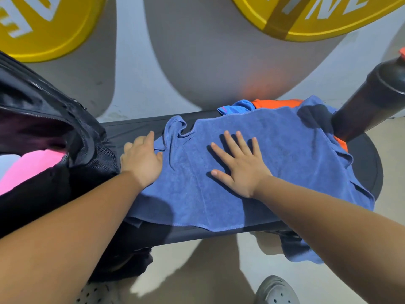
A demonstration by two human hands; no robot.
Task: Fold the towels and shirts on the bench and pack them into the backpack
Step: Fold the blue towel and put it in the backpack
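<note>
Towel (pixel 289 172) lies lengthwise along the surface (pixel 131 128). The right grip (pixel 238 165) presses flat on its middle, fingers spread. The left grip (pixel 141 161) sits at its left edge (whether pinching, I cannot tell).

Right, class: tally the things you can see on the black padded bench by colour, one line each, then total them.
Blue: 2, the dark blue terry towel and the crumpled light blue cloth
Orange: 1, the crumpled orange cloth
Black: 1, the open black fabric backpack
Brown: 1, the dark brown plastic bottle
Total: 5
</note>
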